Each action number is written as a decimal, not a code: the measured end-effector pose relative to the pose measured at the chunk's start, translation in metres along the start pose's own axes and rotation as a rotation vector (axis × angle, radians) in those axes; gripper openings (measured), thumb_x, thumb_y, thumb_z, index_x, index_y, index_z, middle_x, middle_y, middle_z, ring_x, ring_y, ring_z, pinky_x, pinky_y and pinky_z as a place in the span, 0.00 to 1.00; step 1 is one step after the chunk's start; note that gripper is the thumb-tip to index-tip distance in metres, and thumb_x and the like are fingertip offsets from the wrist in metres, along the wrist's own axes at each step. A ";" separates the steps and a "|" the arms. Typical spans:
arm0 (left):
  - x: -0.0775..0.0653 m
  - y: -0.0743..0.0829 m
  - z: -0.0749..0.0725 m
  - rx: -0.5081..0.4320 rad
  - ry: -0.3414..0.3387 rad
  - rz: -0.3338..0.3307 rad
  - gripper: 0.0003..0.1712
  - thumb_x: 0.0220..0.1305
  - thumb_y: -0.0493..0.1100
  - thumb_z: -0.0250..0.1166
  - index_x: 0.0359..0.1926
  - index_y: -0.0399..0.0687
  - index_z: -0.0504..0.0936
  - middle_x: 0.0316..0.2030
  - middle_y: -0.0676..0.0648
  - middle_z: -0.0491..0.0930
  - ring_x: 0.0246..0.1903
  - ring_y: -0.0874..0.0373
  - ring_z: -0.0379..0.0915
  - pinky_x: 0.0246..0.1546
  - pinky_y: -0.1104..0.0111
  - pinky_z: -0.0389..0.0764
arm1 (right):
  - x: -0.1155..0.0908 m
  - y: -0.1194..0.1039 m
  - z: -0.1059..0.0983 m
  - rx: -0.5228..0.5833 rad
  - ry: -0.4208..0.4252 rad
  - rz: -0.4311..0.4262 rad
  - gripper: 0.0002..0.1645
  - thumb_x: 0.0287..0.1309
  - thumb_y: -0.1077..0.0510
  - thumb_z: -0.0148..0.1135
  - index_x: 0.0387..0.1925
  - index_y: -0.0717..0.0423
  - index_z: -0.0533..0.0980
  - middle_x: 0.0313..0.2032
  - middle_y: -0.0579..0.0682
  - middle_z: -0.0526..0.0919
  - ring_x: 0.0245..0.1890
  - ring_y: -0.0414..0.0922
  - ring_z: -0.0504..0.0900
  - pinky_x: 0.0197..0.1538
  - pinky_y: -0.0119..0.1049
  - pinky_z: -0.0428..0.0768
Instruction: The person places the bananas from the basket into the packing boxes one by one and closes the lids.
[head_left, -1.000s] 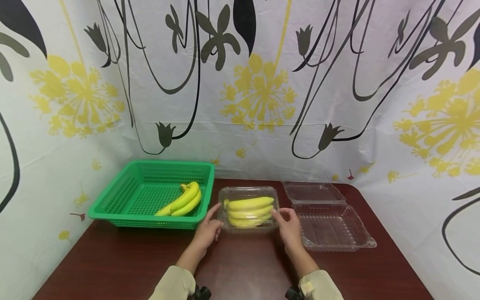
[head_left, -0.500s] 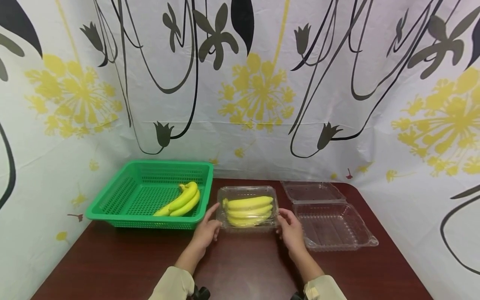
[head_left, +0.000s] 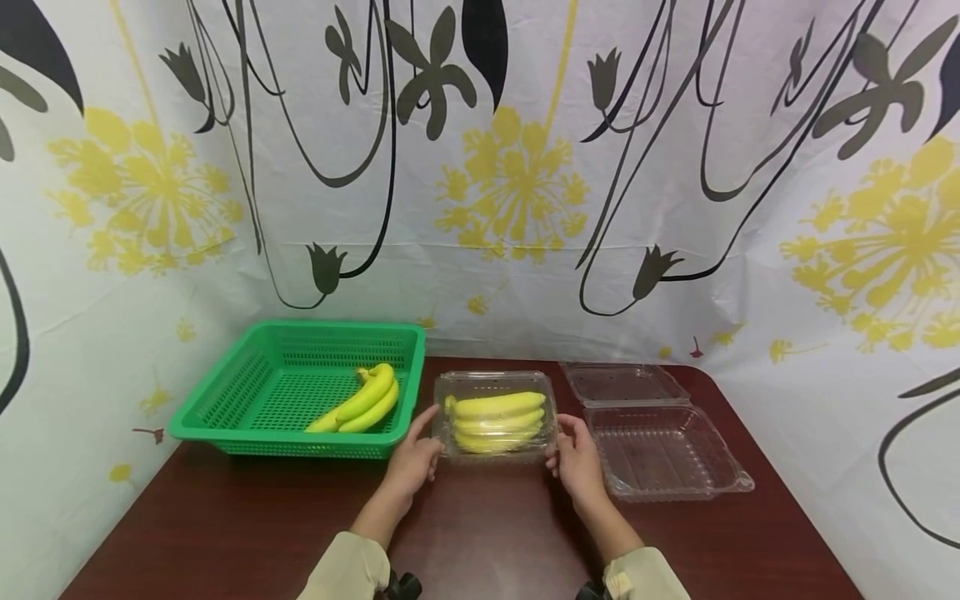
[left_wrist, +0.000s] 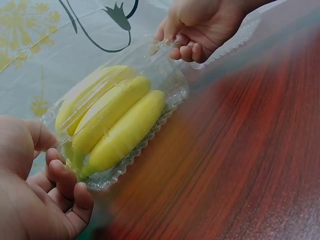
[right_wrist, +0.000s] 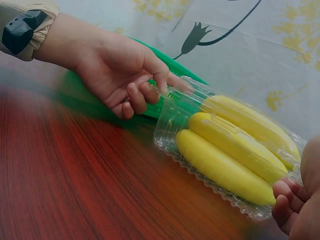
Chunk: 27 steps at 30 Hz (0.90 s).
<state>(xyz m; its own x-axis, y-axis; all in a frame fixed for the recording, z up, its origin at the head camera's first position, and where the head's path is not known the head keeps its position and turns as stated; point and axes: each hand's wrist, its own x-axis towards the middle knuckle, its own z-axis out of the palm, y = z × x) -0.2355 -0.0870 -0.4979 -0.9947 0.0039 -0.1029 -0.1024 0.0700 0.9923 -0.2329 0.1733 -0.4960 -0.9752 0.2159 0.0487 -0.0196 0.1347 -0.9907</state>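
A clear plastic clamshell point(head_left: 497, 384), lid down over yellow bananas point(head_left: 497, 422), lies just right of the green basket point(head_left: 300, 447), their stems facing it.

We count one left hand point(head_left: 412, 465), one right hand point(head_left: 581, 462), one desk point(head_left: 483, 525), one green basket point(head_left: 285, 445), one closed clear container point(head_left: 495, 383) and one open clear container point(head_left: 660, 462). Inside the closed clear container we count three bananas point(right_wrist: 227, 167); inside the green basket, at least two more bananas point(head_left: 371, 402).
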 end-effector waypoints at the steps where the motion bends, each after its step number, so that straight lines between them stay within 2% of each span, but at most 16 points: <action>1: 0.000 0.000 0.000 0.001 0.001 -0.001 0.39 0.58 0.35 0.55 0.70 0.66 0.65 0.16 0.51 0.65 0.15 0.57 0.61 0.21 0.65 0.71 | 0.000 0.000 0.000 -0.007 0.002 -0.008 0.18 0.69 0.69 0.40 0.58 0.63 0.66 0.22 0.55 0.74 0.17 0.42 0.73 0.18 0.30 0.71; 5: 0.000 0.001 0.000 -0.001 -0.006 -0.004 0.39 0.58 0.36 0.55 0.71 0.66 0.64 0.15 0.51 0.65 0.15 0.57 0.60 0.21 0.65 0.71 | 0.002 0.002 0.002 -0.028 0.013 -0.042 0.19 0.68 0.71 0.40 0.57 0.65 0.66 0.21 0.55 0.74 0.16 0.41 0.71 0.19 0.29 0.71; 9: 0.001 0.000 -0.001 -0.005 -0.013 -0.008 0.39 0.58 0.36 0.55 0.71 0.66 0.63 0.16 0.50 0.65 0.15 0.57 0.60 0.22 0.65 0.71 | 0.004 0.001 0.004 -0.095 0.044 -0.082 0.19 0.66 0.72 0.42 0.56 0.67 0.68 0.20 0.56 0.73 0.15 0.40 0.70 0.19 0.30 0.72; 13: 0.001 -0.001 -0.001 -0.016 -0.010 0.005 0.38 0.60 0.36 0.56 0.71 0.64 0.63 0.17 0.50 0.66 0.16 0.57 0.62 0.22 0.66 0.71 | 0.005 0.000 0.005 -0.125 0.063 -0.081 0.19 0.65 0.71 0.43 0.56 0.66 0.70 0.19 0.53 0.72 0.16 0.40 0.70 0.19 0.30 0.70; 20: -0.001 -0.005 0.003 -0.045 0.054 0.046 0.28 0.69 0.40 0.58 0.69 0.58 0.69 0.21 0.48 0.71 0.20 0.58 0.66 0.22 0.69 0.72 | 0.008 0.000 0.004 0.003 0.079 0.003 0.17 0.70 0.64 0.47 0.57 0.60 0.73 0.16 0.51 0.73 0.12 0.39 0.69 0.14 0.29 0.66; 24: -0.003 -0.003 0.007 -0.073 0.123 0.078 0.23 0.72 0.42 0.57 0.66 0.53 0.72 0.26 0.45 0.73 0.21 0.58 0.68 0.22 0.69 0.72 | 0.007 -0.002 0.005 0.109 0.053 0.054 0.18 0.73 0.59 0.48 0.60 0.58 0.72 0.18 0.51 0.75 0.13 0.39 0.72 0.16 0.30 0.71; 27: -0.003 -0.001 0.010 -0.093 0.173 0.076 0.21 0.73 0.42 0.56 0.65 0.52 0.73 0.30 0.41 0.75 0.23 0.57 0.70 0.23 0.68 0.73 | 0.006 -0.005 0.006 0.190 0.026 0.087 0.20 0.73 0.59 0.50 0.62 0.58 0.70 0.20 0.52 0.76 0.15 0.40 0.74 0.19 0.31 0.74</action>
<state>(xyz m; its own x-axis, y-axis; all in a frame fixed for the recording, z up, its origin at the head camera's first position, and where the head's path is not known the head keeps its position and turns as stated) -0.2319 -0.0771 -0.4994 -0.9859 -0.1660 -0.0219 -0.0194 -0.0164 0.9997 -0.2401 0.1679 -0.4913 -0.9691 0.2439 -0.0375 0.0211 -0.0697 -0.9973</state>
